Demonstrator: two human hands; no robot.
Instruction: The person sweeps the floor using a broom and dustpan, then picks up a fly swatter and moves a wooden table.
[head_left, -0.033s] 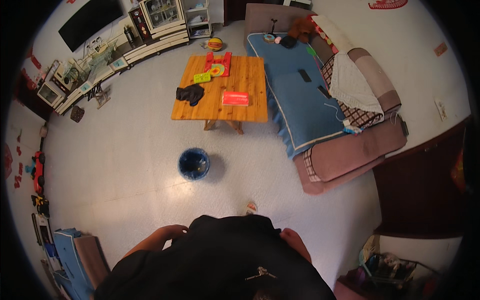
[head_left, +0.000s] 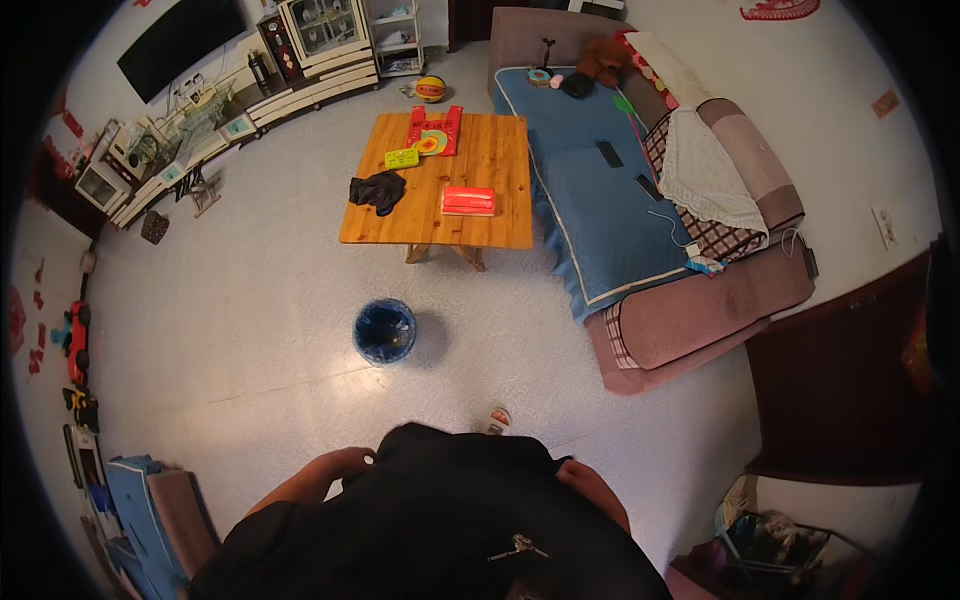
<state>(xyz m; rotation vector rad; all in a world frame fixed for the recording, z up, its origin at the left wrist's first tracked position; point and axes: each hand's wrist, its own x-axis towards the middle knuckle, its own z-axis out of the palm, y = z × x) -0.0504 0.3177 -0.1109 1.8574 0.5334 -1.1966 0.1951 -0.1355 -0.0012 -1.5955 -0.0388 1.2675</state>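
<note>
Both hands are low in the head view, one at each side of the black shirt (head_left: 440,510) on my body. At its left edge is my left hand (head_left: 350,461), fingers curled in; what they hold, if anything, is hidden. My right hand (head_left: 580,474) is closed at the opposite edge, with a bit of the black cloth pinched by the thumb. A sandalled foot (head_left: 499,421) shows beyond the shirt. Farther ahead on the floor stands a round bin (head_left: 385,332) with a blue liner.
Past the bin, a wooden table (head_left: 430,228) bears a black cloth or bag (head_left: 377,192), a red pack (head_left: 468,201), a yellow-green box (head_left: 401,158) and a red bag (head_left: 435,130). Right is a sofa (head_left: 700,320) with a blue cover; a ball (head_left: 430,89) lies behind.
My view has tilted slightly, so the table and bin appear a little lower and more to the left. Slightly more of the foot shows. Both hands keep nearly the same pose.
</note>
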